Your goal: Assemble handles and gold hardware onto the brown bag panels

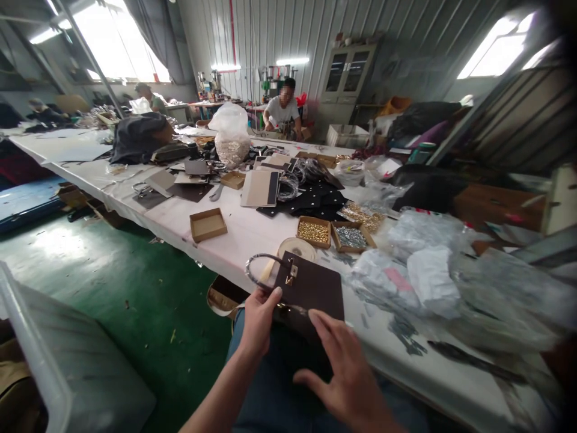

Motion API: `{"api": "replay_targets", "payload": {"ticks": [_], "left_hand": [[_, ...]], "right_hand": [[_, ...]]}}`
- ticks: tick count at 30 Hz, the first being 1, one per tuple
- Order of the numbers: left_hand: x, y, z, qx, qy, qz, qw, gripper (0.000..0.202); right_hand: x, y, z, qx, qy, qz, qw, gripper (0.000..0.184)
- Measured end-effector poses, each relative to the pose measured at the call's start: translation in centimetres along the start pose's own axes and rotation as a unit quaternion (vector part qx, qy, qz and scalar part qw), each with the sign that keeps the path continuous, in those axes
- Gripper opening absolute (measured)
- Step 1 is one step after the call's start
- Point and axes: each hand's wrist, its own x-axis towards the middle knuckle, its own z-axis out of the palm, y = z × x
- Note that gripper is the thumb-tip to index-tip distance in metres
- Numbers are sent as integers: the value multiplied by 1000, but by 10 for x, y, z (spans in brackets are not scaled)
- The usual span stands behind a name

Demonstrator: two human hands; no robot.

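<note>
A dark brown leather bag panel (pixel 315 291) with a gold clasp and a curved handle (pixel 259 267) lies over the near edge of the long white table (pixel 252 231). My left hand (pixel 259 319) grips the panel's lower left corner, thumb on top. Just below the panel's near edge hovers my right hand (pixel 347 373), fingers spread and holding nothing. A roll of tape (pixel 297 248) sits right behind the panel.
Small cardboard boxes hold gold studs (pixel 314 231) and silver studs (pixel 350 236); an empty box (pixel 208 224) lies further left. Plastic bags (pixel 433 270) pile at right, dark leather pieces (pixel 315 201) mid-table. A person (pixel 283 111) sits at the far end. Green floor (pixel 112 282) lies left.
</note>
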Motion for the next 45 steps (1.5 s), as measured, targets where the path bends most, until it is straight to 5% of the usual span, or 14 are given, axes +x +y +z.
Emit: {"api": "replay_targets", "payload": {"ticks": [2, 8, 15, 22, 25, 28, 31, 36, 40, 42, 45], "left_hand": [[-6, -10, 9, 9, -19, -9, 1000, 51], [-21, -17, 30, 50, -79, -21, 995, 45], [-18, 10, 37, 77, -133, -11, 988, 43], [-11, 34, 37, 57, -256, 3, 965, 83], [3, 63, 30, 84, -247, 39, 965, 83], [16, 99, 25, 130, -222, 92, 962, 66], [22, 135, 29, 147, -251, 130, 948, 67], [18, 173, 47, 192, -357, 194, 893, 72], [17, 163, 38, 245, -514, 73, 819, 57], [18, 149, 26, 274, -524, 28, 806, 52], [23, 128, 12, 286, -472, 23, 834, 49]], "right_hand": [[-12, -14, 21, -18, -17, 15, 1000, 111], [4, -5, 43, -1, 98, 95, 991, 81], [15, 12, 6, 99, 79, 21, 992, 56], [34, 7, -53, 52, 203, 54, 976, 33], [42, 3, -76, 104, 282, 172, 938, 25], [40, 3, -98, 200, 357, 279, 869, 42], [32, 11, -115, 276, 394, 312, 820, 55], [19, 29, -122, 344, 349, 337, 804, 45], [7, 48, -109, 388, 297, 390, 780, 43], [2, 60, -100, 426, 273, 416, 755, 42], [6, 74, -83, 456, 228, 446, 735, 45]]}}
